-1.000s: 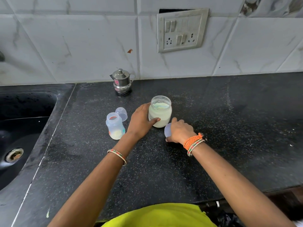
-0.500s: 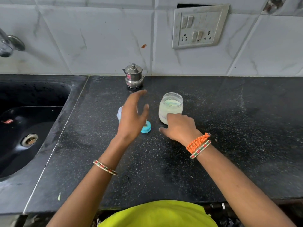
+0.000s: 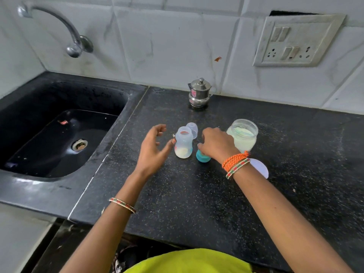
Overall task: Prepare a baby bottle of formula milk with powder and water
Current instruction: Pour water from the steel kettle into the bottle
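A small clear baby bottle [image 3: 183, 143] stands open on the black counter [image 3: 197, 194] with white powder at its bottom. My left hand [image 3: 152, 149] is open just left of it, thumb tip close to the bottle wall. My right hand [image 3: 217, 144] closes from above on the teal nipple ring [image 3: 202, 157], which rests on the counter right of the bottle. A clear dome cap [image 3: 192, 128] lies behind the bottle. The open powder jar [image 3: 243, 135] stands to the right, and its white lid [image 3: 260, 167] lies flat behind my right wrist.
A small steel pot with a lid [image 3: 200, 93] stands by the tiled wall. A black sink [image 3: 59, 138] with a tap [image 3: 72, 36] above it fills the left side. A switch and socket panel [image 3: 295, 40] is on the wall at right.
My left hand left the jar and now opens beside the bottle. My right hand put down the white lid and moved left onto the teal ring. The camera has turned left.
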`<state>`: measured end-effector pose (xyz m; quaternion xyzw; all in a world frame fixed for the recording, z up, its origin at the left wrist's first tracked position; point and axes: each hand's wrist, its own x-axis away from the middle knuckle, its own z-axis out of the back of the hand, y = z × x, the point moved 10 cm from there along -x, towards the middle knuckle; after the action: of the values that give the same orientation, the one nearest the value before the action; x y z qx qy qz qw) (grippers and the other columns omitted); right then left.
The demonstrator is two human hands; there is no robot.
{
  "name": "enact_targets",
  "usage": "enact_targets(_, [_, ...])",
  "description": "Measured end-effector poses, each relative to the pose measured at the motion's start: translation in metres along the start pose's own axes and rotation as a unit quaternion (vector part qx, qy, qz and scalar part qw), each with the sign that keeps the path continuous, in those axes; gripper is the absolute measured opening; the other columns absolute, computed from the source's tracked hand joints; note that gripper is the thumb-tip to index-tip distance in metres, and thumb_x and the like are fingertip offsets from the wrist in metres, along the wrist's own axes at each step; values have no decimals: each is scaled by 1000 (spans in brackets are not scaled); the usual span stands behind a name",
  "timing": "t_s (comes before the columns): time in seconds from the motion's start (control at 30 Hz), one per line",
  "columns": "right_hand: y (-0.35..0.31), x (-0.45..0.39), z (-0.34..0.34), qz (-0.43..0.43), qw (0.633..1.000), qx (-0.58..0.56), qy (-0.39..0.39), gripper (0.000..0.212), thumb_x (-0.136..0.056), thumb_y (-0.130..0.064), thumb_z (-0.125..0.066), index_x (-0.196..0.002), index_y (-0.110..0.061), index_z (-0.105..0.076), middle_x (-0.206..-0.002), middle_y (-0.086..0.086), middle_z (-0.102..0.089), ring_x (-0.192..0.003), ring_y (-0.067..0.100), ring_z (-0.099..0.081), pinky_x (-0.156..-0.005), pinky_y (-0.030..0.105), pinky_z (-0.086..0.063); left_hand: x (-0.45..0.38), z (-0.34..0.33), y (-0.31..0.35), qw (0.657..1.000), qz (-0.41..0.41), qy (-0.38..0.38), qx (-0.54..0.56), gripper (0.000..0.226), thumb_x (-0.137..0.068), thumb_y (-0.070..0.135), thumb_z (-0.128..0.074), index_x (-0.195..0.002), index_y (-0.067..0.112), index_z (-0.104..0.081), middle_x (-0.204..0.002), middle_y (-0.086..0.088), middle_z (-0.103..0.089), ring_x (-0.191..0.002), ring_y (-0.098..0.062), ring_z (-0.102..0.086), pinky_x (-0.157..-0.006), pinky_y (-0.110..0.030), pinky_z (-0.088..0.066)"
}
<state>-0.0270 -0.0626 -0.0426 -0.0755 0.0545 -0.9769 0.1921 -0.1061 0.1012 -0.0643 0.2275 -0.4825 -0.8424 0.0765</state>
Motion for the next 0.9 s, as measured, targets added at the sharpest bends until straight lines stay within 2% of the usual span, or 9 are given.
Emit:
enact_targets(0.13, [1, -32, 26, -6, 999, -32, 42, 32, -91, -31, -56, -116, -12, -57, -115, 11, -61, -103, 30, -60, -76, 35, -44, -13, -2, -5, 999, 21, -7, 34, 43, -86, 41, -59, -124, 22, -49, -120, 6, -57, -110, -10, -54, -84, -28, -47])
enact_targets(0.23, [6, -61, 39, -15, 993, -96, 69, 33, -90, -27, -57, -118, -9, -57, -115, 11, -60, -104, 31, -59, -75, 33, -42, -40, -4, 2, 999, 15, -14, 36, 32, -91, 33, -58, -119, 22, -51, -114, 5, -59, -107, -10, -56, -77, -23, -46])
enact_targets(0.33, [15, -95, 54, -23, 970, -209, 124, 31, -87, -17, -57, -114, -1, -59, -112, 15, -63, -104, 34, -60, -75, 29, -41, -74, -8, 9, 1000, -5, -24, 18, 27, -92, 27, -57, -117, 20, -52, -113, 5, -59, -103, -12, -57, -75, -24, -48])
enact_targets(0.43, [34, -136, 65, -68, 944, -279, 161, 32, -88, -8, -52, -117, 5, -54, -119, 21, -59, -110, 36, -56, -87, 35, -46, -100, -13, 8, 999, -6, -36, -4, 26, -91, 24, -57, -116, 19, -53, -111, 6, -59, -102, -13, -57, -81, -29, -49])
enact_targets(0.5, [47, -164, 65, -103, 945, -275, 141, 39, -90, -8, -52, -127, 5, -46, -130, 23, -50, -118, 37, -50, -96, 38, -44, -117, -18, 5, 999, -3, -46, -12, 25, -91, 23, -57, -115, 18, -54, -110, 6, -59, -100, -13, -57, -83, -29, -49])
enact_targets(0.6, [57, -201, 50, -137, 966, -214, 50, 68, -89, -16, -58, -145, -3, -22, -147, 20, -29, -134, 38, -34, -109, 41, -33, -140, -22, 1, 998, -8, -60, -33, 25, -91, 19, -57, -115, 15, -56, -109, 3, -61, -97, -13, -58, -83, -26, -46])
enact_targets(0.67, [58, -220, 39, -135, 973, -188, -8, 84, -85, -23, -66, -148, -6, -14, -150, 20, -24, -136, 38, -31, -111, 42, -31, -156, -23, -5, 998, -3, -55, -31, 24, -91, 16, -56, -114, 14, -57, -108, 2, -62, -95, -12, -57, -81, -23, -43])
enact_targets(0.8, [58, -244, 19, -117, 972, -196, -56, 87, -74, -38, -78, -141, -6, -33, -142, 16, -37, -130, 33, -40, -109, 39, -36, -177, -27, -18, 999, 14, -47, -16, 25, -90, 14, -55, -115, 13, -57, -107, 2, -61, -91, -10, -56, -80, -21, -44])
enact_targets(0.9, [60, -250, 12, -127, 965, -228, -14, 89, -72, -42, -79, -138, -2, -36, -138, 17, -40, -127, 32, -43, -105, 38, -39, -178, -27, -25, 1000, 11, -27, 0, 23, -88, 6, -53, -109, 12, -60, -102, 3, -63, -82, 0, -55, -73, -6, -40])
